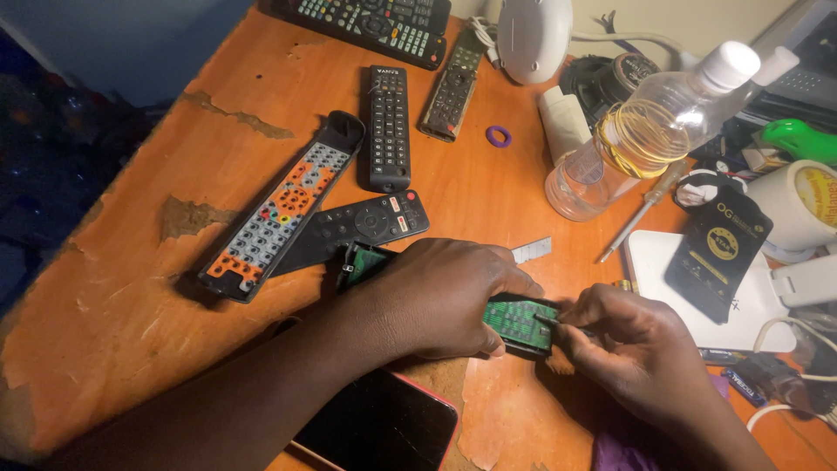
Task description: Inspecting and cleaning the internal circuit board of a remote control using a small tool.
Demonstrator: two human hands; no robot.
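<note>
Green circuit board (pixel 520 324) under both hands

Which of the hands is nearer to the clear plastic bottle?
Right. The right hand works at the green circuit board below the clear plastic bottle; the left hand lies farther left.
</note>
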